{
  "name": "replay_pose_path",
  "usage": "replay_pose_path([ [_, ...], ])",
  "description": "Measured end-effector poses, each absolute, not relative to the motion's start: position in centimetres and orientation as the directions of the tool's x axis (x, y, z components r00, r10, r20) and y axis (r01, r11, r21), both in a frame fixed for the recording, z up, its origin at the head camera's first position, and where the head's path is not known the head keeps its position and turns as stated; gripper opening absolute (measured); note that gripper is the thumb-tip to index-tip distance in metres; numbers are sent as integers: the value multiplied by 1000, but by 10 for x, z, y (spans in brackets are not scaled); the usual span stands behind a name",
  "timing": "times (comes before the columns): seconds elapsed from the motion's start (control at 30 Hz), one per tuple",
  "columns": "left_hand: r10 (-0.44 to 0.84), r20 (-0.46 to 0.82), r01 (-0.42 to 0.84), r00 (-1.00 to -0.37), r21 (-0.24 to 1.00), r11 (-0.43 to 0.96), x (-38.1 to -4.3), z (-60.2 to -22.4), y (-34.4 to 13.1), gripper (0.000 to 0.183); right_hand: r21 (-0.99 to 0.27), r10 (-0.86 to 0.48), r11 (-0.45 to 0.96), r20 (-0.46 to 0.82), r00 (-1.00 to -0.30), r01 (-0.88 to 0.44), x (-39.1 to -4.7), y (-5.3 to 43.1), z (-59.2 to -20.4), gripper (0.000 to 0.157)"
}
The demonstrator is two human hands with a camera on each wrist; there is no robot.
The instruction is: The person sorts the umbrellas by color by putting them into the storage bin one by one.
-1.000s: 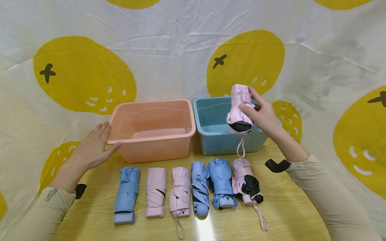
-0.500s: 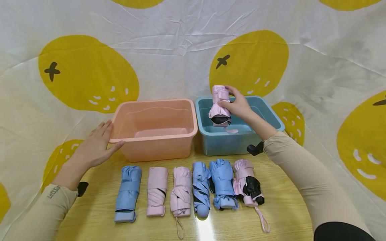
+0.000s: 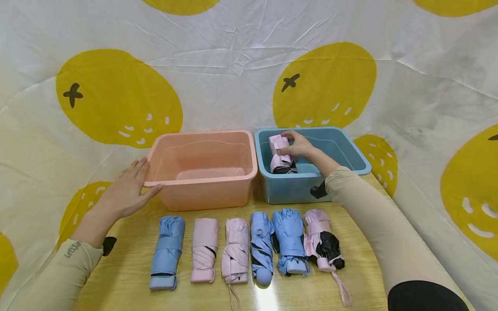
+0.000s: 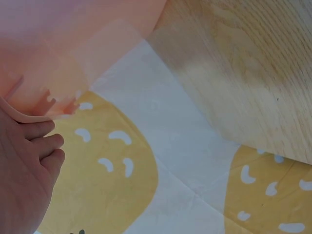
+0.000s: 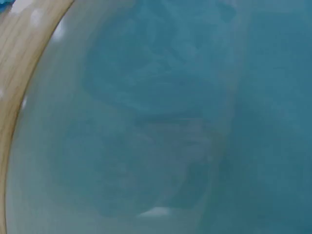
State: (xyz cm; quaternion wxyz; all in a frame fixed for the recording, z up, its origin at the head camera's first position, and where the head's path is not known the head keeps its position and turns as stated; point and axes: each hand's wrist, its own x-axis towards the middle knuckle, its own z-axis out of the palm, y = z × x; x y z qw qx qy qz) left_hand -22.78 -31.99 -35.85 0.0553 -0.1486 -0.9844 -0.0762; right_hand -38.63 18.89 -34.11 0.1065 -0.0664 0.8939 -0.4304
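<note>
In the head view my right hand (image 3: 298, 146) holds a folded pink umbrella (image 3: 279, 149) inside the left part of the blue bin (image 3: 295, 188). The bin's front rim hides the umbrella's lower end. The right wrist view is filled by the bin's blurred blue wall (image 5: 273, 122). My left hand (image 3: 125, 186) rests with straight fingers against the left rim of the pink bin (image 3: 202, 192). In the left wrist view the fingers (image 4: 46, 144) touch the underside of that rim (image 4: 36, 117).
Along the wooden table (image 3: 128, 259) lie several folded umbrellas in a row, among them a blue umbrella (image 3: 167, 252) at the left end and a loosely wrapped pink umbrella (image 3: 323, 242) at the right. A white cloth (image 3: 218, 86) with yellow fruit prints hangs behind the bins.
My right hand has carried the pink umbrella leftward and down, from above the blue bin's front into its left part. The left hand has stayed at the pink bin's rim.
</note>
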Motion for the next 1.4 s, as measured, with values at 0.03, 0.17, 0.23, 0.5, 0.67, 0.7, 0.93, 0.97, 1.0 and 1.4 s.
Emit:
replay_pose_path([
  [0.03, 284, 134, 302, -949, 134, 944, -228, -359, -320, 99, -783, -216, 622, -151, -965, -17, -385, 189, -343, 75],
  [0.17, 287, 133, 305, -949, 139, 942, -228, -359, -320, 99, -765, -227, 644, -214, -950, 18, -383, 189, -347, 75],
  [0.23, 291, 134, 309, -947, 145, 940, -228, -357, -320, 98, -746, -227, 665, -229, -947, 21, -385, 189, -348, 74],
  [0.5, 284, 121, 301, -951, 153, 941, -227, -352, -318, 99, -656, -254, 754, -327, -910, 25, -387, 192, -353, 71],
  [0.67, 281, 121, 298, -952, 155, 942, -226, -352, -317, 99, -609, -298, 793, -419, -858, 23, -385, 193, -357, 72],
  [0.7, 282, 123, 299, -951, 154, 942, -226, -352, -317, 99, -605, -307, 796, -431, -848, 19, -385, 192, -357, 72],
  [0.93, 293, 122, 310, -948, 160, 937, -225, -355, -316, 99, -620, -339, 783, -491, -803, 48, -383, 193, -363, 75],
  [0.97, 293, 121, 309, -949, 159, 937, -225, -356, -316, 99, -617, -336, 785, -491, -804, 49, -383, 193, -364, 75],
  [1.0, 291, 118, 307, -949, 160, 938, -225, -356, -316, 99, -610, -332, 791, -487, -808, 43, -383, 193, -364, 74],
  [1.4, 279, 111, 295, -954, 161, 942, -230, -358, -320, 100, -547, -331, 835, -408, -851, -63, -385, 185, -353, 76],
])
